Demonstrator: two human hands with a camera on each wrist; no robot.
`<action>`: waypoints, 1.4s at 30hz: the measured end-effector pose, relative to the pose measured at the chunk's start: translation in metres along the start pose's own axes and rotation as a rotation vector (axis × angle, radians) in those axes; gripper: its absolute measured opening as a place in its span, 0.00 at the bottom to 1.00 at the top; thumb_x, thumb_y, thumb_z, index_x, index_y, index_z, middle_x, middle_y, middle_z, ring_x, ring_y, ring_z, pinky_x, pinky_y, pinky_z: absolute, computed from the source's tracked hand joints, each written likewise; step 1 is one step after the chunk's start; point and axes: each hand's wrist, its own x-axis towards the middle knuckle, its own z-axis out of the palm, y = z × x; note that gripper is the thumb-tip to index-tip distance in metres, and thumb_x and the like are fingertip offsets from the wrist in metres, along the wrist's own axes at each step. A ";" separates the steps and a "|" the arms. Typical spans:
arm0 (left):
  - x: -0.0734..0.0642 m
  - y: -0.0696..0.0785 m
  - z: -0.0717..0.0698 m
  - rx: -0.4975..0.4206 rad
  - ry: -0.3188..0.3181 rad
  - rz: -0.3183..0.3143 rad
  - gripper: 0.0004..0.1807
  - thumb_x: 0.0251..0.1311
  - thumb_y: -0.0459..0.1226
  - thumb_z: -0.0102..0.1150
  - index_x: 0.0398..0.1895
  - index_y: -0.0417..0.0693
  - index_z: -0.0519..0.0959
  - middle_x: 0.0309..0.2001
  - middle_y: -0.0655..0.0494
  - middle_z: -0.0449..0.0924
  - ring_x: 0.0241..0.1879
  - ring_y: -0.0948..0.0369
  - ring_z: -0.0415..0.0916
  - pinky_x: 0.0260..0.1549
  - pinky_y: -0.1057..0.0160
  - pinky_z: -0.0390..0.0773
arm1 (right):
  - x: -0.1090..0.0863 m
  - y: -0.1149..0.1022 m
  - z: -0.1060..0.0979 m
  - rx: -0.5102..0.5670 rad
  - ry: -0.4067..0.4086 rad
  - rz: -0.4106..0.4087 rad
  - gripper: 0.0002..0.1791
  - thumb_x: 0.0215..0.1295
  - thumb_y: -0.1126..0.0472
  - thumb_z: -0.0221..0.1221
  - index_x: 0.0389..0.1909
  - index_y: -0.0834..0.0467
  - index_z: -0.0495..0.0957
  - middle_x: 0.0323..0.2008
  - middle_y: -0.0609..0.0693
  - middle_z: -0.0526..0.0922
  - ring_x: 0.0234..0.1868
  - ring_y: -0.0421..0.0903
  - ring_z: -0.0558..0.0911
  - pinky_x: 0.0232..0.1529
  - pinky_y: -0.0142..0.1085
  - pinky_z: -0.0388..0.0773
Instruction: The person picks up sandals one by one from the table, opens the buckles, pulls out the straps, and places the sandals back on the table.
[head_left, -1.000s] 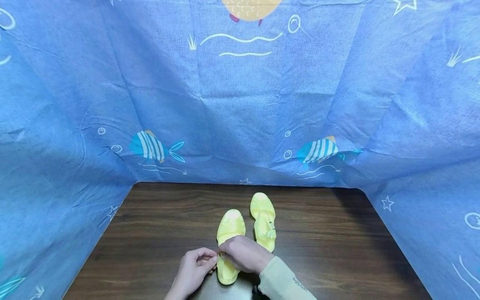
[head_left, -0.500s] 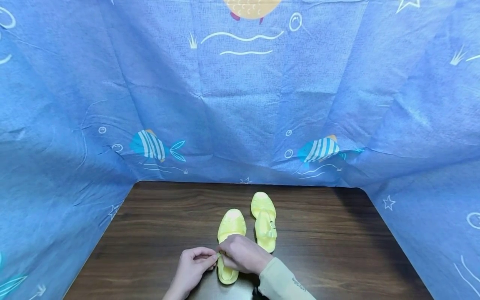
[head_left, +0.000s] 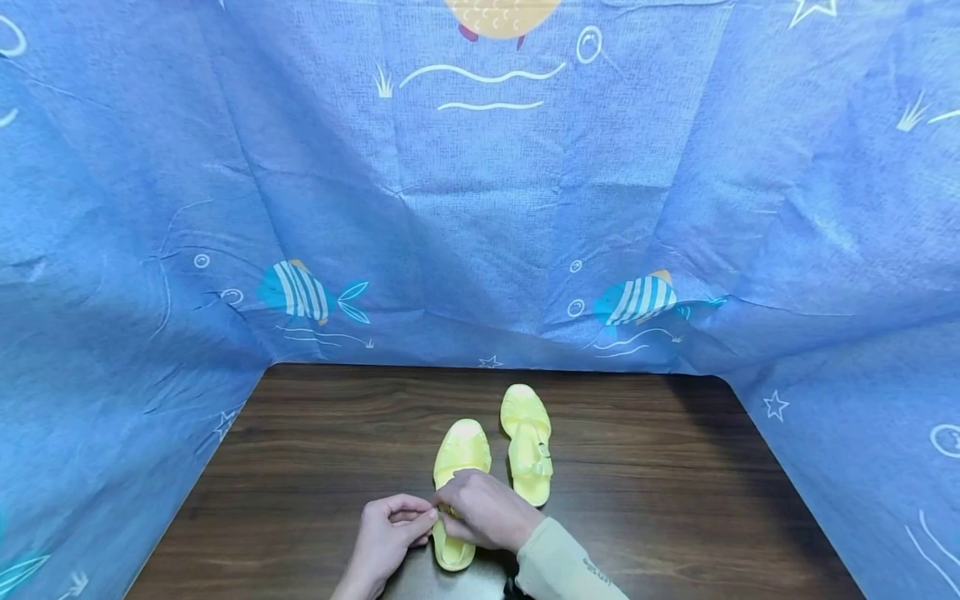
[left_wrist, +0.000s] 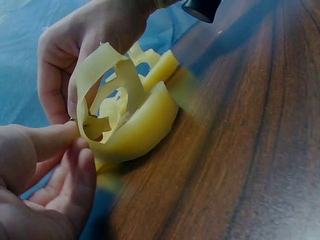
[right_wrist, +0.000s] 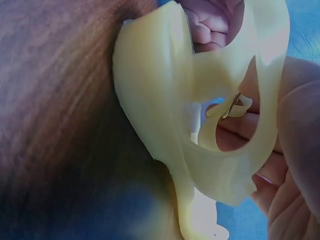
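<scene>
A yellow sandal (head_left: pixel 462 450) lies toe away from me between both hands. My left hand (head_left: pixel 386 533) comes from the left and pinches its ankle strap between thumb and fingertips. Reaching over the sandal from the right, my right hand (head_left: pixel 491 508) grips the same strap near a small metal buckle (right_wrist: pixel 231 106). In the left wrist view, the strap (left_wrist: pixel 132 87) stands up in a loop above the heel cup (left_wrist: pixel 145 127). The matching sandal (head_left: pixel 525 408) rests just to the right and farther back, its buckle on the right side.
The dark wood-grain table (head_left: pixel 660 483) spreads out around the sandals. A blue cloth (head_left: pixel 480 208) printed with fish and stars hangs along the back and both sides. Something black (left_wrist: pixel 202 7) sits by the right wrist.
</scene>
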 end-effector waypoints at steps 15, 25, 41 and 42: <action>0.000 -0.001 -0.001 0.011 0.000 0.027 0.11 0.57 0.25 0.72 0.41 0.23 0.85 0.32 0.45 0.89 0.28 0.67 0.85 0.31 0.68 0.86 | 0.001 -0.001 -0.002 -0.039 0.024 -0.012 0.03 0.62 0.61 0.68 0.35 0.49 0.86 0.28 0.35 0.80 0.30 0.28 0.73 0.44 0.24 0.77; 0.001 -0.005 0.001 0.010 0.034 0.038 0.10 0.57 0.25 0.73 0.41 0.24 0.86 0.31 0.46 0.89 0.28 0.67 0.84 0.31 0.68 0.86 | 0.000 -0.001 -0.001 0.015 0.017 0.014 0.06 0.63 0.61 0.66 0.41 0.52 0.87 0.31 0.37 0.84 0.30 0.28 0.72 0.37 0.18 0.72; 0.003 -0.001 0.007 -0.022 0.086 0.048 0.09 0.55 0.24 0.74 0.38 0.25 0.86 0.28 0.46 0.88 0.25 0.66 0.83 0.29 0.67 0.86 | 0.001 0.001 -0.006 0.016 -0.028 0.030 0.05 0.65 0.60 0.66 0.40 0.50 0.87 0.28 0.35 0.80 0.28 0.27 0.69 0.31 0.17 0.68; 0.003 -0.001 0.007 -0.033 0.086 0.039 0.09 0.55 0.24 0.73 0.38 0.25 0.85 0.28 0.46 0.88 0.25 0.65 0.83 0.29 0.67 0.86 | 0.001 0.001 -0.006 0.018 -0.028 0.028 0.05 0.65 0.60 0.66 0.40 0.50 0.87 0.28 0.35 0.80 0.29 0.26 0.70 0.32 0.17 0.69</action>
